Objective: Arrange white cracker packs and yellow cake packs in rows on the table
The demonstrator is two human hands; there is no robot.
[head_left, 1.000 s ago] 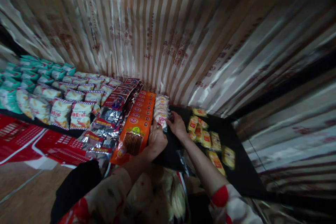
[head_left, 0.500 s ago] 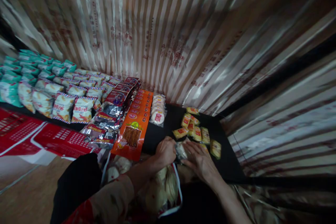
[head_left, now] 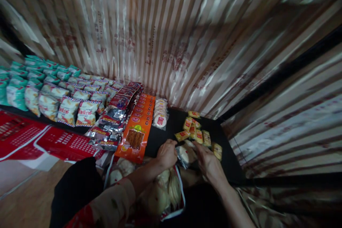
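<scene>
Between my two hands is a clear-wrapped packet of round white crackers (head_left: 185,154), over the near part of the black table. My left hand (head_left: 167,154) is closed at the packet's left edge, pinching the wrapper. At the opposite edge, my right hand (head_left: 207,158) has its fingers bent onto the packet; its thumb is partly hidden. Just beyond lie several small yellow packets (head_left: 198,136). Below my left forearm, an open bag (head_left: 182,199) holds more wrapped round pieces (head_left: 160,192).
Left of the hands lie an orange snack packet (head_left: 136,128), a stack of dark red packets (head_left: 117,108) and a row of wrapped white rounds (head_left: 160,114). White snack bags (head_left: 87,112) and green bags (head_left: 17,92) stand farther left. A striped sheet (head_left: 165,35) hangs behind the black table (head_left: 232,156).
My right hand has drawn off the top of the packet to its right edge, so more of the white crackers shows. My left hand stays at the left edge.
</scene>
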